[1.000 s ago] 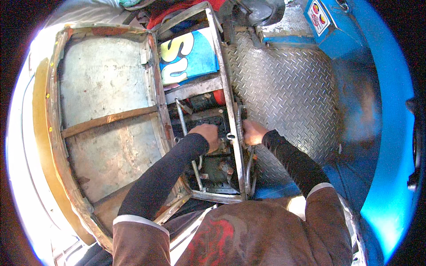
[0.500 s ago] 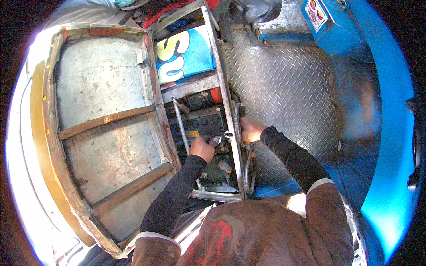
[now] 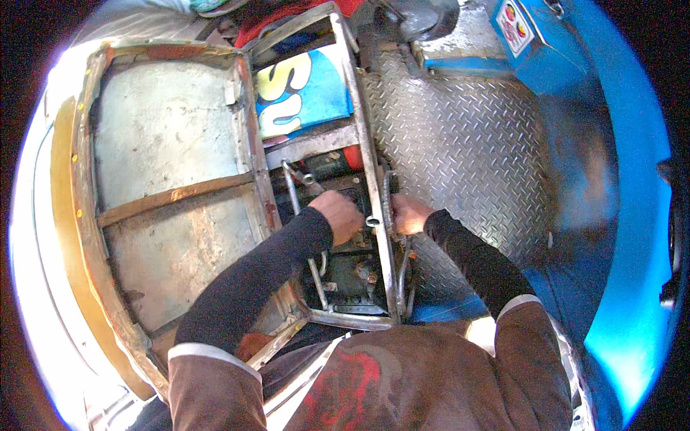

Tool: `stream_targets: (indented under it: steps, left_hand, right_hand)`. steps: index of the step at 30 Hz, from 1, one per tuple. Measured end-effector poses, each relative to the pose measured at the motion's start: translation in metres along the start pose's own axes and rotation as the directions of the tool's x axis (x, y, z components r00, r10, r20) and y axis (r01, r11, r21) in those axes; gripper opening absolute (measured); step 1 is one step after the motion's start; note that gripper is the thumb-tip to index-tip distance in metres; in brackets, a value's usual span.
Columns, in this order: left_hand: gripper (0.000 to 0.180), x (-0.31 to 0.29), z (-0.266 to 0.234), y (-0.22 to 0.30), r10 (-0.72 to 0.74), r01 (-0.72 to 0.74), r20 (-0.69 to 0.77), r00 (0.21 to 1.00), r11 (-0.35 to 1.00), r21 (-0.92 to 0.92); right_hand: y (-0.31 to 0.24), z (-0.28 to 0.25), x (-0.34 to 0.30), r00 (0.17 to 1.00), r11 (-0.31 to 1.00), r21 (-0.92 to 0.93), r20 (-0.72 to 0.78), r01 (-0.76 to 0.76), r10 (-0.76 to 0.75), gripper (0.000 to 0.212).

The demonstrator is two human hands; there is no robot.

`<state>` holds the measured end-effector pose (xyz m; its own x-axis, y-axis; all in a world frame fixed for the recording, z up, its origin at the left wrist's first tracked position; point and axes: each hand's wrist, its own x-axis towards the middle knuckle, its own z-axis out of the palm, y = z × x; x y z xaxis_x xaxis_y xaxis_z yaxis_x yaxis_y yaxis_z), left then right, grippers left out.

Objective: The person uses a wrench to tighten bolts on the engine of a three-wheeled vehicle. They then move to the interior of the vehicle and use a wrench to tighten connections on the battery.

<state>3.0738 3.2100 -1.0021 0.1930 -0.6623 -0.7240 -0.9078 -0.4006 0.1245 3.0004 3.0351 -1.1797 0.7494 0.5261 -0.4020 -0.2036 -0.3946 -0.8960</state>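
Observation:
My left hand is closed over the dark battery inside an open metal frame. Its curled fingers point toward the frame's right rail, and whatever they hold is hidden. On the other side of that rail my right hand is closed, fingers bent against the outer side next to a dark, ridged strip. What it grips cannot be made out. A bare metal bar stands left of my left hand. Below the hands sit dark, greasy mechanical parts.
A large lid-like panel with wooden ribs leans open at the left. Blue and yellow printed sheet covers the frame's far section, with a red-ended cylinder nearby. Diamond-plate metal floor spreads right, bounded by a blue wall.
My left hand has moved up and slightly right, closer to the frame's right rail, and its elbow has swung out to the left. My right hand stays almost in place.

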Motion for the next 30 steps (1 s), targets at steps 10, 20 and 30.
stream_targets:
  steps: [10,20,30]
  left_hand:
    - [0.028,-0.021,0.042,0.026,-0.595,0.482,0.024,0.804,0.626,-0.613]
    - [0.048,-0.004,0.098,0.053,-0.835,0.456,0.161,0.526,0.116,-0.883]
    - [0.031,-0.018,0.057,0.044,-0.731,0.561,-0.013,0.683,0.535,-0.632]
  right_hand:
    - [-0.007,-0.001,0.003,0.999,0.996,-0.085,0.032,-0.014,0.016,0.03]
    - [0.012,0.006,0.008,0.999,0.988,-0.153,0.036,-0.02,0.026,0.045]
    - [-0.018,-0.002,-0.002,0.995,0.989,-0.118,0.05,-0.084,0.091,0.039]
